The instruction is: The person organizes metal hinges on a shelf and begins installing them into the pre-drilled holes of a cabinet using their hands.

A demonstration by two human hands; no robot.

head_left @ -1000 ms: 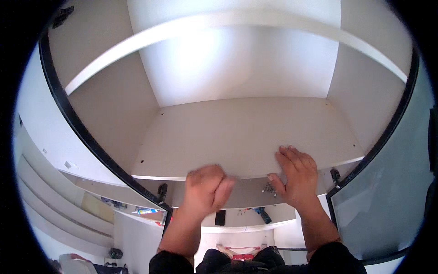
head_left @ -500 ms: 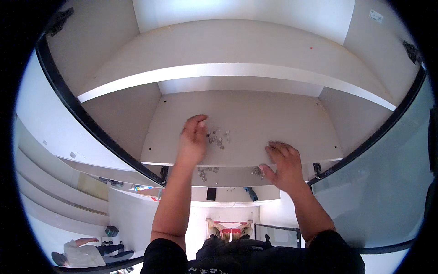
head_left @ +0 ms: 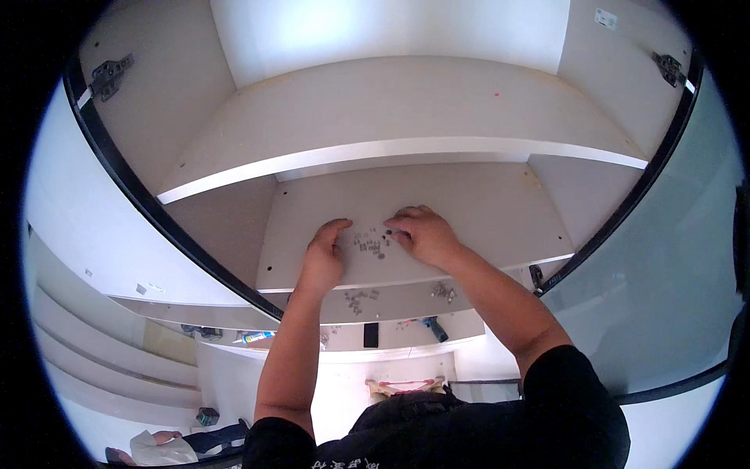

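A loose pile of small metal hardware pieces (head_left: 369,247) lies on the middle shelf (head_left: 469,203) of a cabinet. My left hand (head_left: 322,256) rests at the pile's left side, fingers curved and apart from the thumb, holding nothing. From the right, my right hand (head_left: 428,239) reaches in with fingers and thumb drawn together at the pile's right edge. Small dark bits show by its fingertips, but whether it pinches one is too small to make out. Below the shelf's front edge, two more heaps of small metal parts sit on a lower surface, one at left (head_left: 359,300) and one at right (head_left: 444,291).
Above my hands runs the upper shelf (head_left: 406,146). Hinges (head_left: 109,76) hold open dark-framed doors on both sides. On a lower ledge lie a black flat object (head_left: 371,335), a teal-and-black power tool (head_left: 435,329) and a tube (head_left: 255,338). Another person (head_left: 168,447) is low at left.
My right hand has moved left from above the right-hand heap to the pile on the shelf, its fingers drawing in. My left hand stays by the pile. The view has shifted.
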